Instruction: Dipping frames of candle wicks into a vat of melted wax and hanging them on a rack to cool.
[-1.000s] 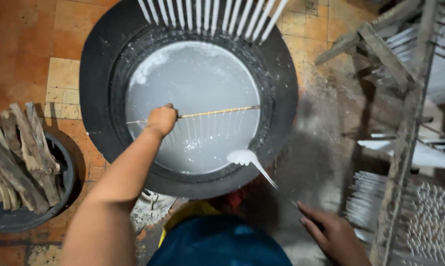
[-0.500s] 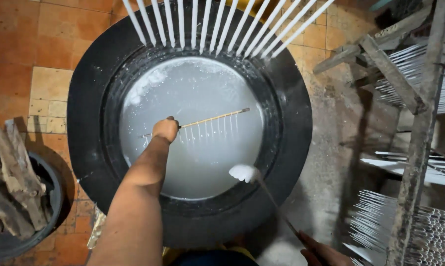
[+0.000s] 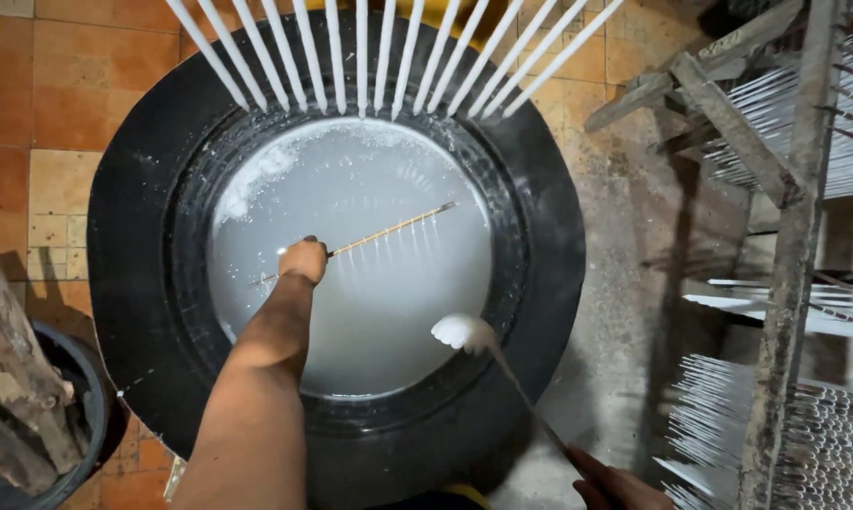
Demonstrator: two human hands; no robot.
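- My left hand (image 3: 304,261) is closed around a thin stick (image 3: 379,231), holding it level over the big black vat (image 3: 143,227); the stick runs from my fist toward 2 o'clock.
- A row of thin wicks (image 3: 398,247) hangs from the stick down to the liquid; I cannot tell how deep they go.
- My right hand (image 3: 611,486), at the frame's 5 o'clock edge, grips the handle of a ladle (image 3: 464,332). Its wax-caked white bowl rests at the vat's inner rim, at about 4 o'clock of the pool.
- The vat holds pale grey-white liquid wax (image 3: 370,321), with white crust at 10 o'clock of the pool.
- A fan of white tapers (image 3: 360,57) hangs over the vat's 12 o'clock rim.
- At 8 o'clock, a dark tub (image 3: 86,425) holds split firewood (image 3: 11,378).
- At 3 o'clock stands a wooden rack (image 3: 785,283) loaded with rows of white tapers.
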